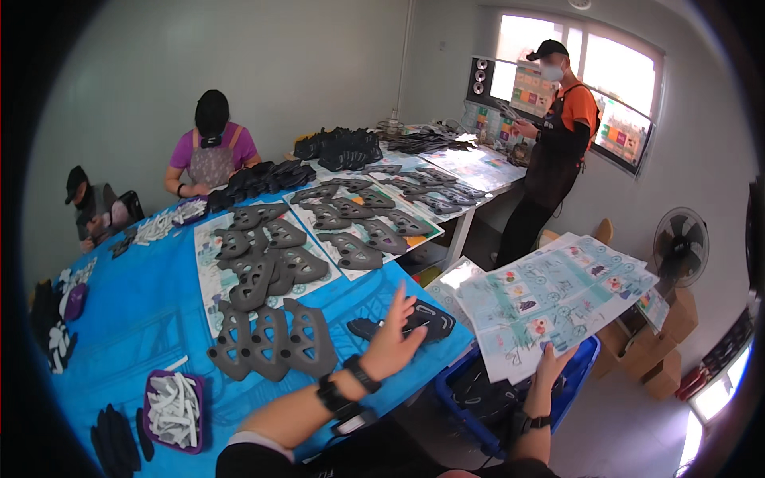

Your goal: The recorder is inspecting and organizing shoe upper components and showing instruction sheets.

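Note:
My left hand is raised over the near right corner of the blue-covered table, fingers spread and holding nothing. Just beyond it lie flat black moulded pieces. My right hand grips a few large printed sheets by their near edge, out past the table's right side. Under the sheets stands a blue bin with black pieces in it. To the left of my left hand, dark grey moulded parts with cut-out holes lie side by side. More such parts rest on a printed sheet farther back.
A purple basket of white strips sits at the near left beside black pieces. Piles of black parts stand at the back. Two people are at the table's far left; another person stands by the window. Cardboard boxes and a fan are at the right.

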`<action>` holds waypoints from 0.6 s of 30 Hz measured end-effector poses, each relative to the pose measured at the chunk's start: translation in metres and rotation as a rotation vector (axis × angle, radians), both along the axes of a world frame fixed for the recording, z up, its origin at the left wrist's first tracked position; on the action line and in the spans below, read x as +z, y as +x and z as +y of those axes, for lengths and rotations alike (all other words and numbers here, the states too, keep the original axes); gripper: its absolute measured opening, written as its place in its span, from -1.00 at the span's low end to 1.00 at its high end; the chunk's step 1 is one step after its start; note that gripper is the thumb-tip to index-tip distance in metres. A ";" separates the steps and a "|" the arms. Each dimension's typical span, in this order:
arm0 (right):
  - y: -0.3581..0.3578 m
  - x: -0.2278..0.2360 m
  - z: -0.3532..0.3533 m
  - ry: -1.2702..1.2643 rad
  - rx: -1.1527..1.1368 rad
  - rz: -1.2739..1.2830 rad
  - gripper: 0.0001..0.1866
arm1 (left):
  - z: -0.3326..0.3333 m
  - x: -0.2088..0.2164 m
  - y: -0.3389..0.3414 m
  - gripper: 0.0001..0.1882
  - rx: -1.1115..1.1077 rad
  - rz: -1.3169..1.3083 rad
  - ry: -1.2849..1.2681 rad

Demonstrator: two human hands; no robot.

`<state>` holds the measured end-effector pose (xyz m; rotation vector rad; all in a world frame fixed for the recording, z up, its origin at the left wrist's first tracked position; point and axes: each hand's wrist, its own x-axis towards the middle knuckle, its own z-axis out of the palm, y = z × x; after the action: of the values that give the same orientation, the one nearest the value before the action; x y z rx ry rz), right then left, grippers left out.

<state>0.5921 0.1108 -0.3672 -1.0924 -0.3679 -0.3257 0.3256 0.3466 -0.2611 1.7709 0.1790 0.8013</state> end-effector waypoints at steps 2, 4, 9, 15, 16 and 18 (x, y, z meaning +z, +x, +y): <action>0.021 -0.010 0.011 -0.052 -0.108 -0.043 -0.23 | 0.012 0.010 -0.038 -0.18 -0.094 -0.038 -0.012; 0.034 -0.007 0.036 -0.289 -0.260 -0.035 -0.20 | 0.016 0.023 -0.086 -0.21 -0.104 -0.030 -0.058; 0.086 -0.017 0.089 -0.149 -0.037 0.032 -0.14 | 0.021 0.044 -0.181 -0.18 0.121 0.038 -0.187; 0.103 -0.042 0.150 -0.050 0.244 0.267 -0.08 | 0.014 0.041 -0.308 -0.08 0.788 0.026 -0.236; 0.092 -0.043 0.161 -0.051 0.307 0.334 -0.09 | 0.002 0.048 -0.320 -0.39 0.875 0.055 -0.286; 0.103 -0.071 0.166 -0.128 0.333 0.392 -0.12 | -0.009 0.051 -0.344 -0.60 1.008 0.169 -0.321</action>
<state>0.6947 0.2772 -0.4382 -1.1687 -0.2157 0.2095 -0.0187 0.3373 -0.2101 1.3772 1.3069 1.2220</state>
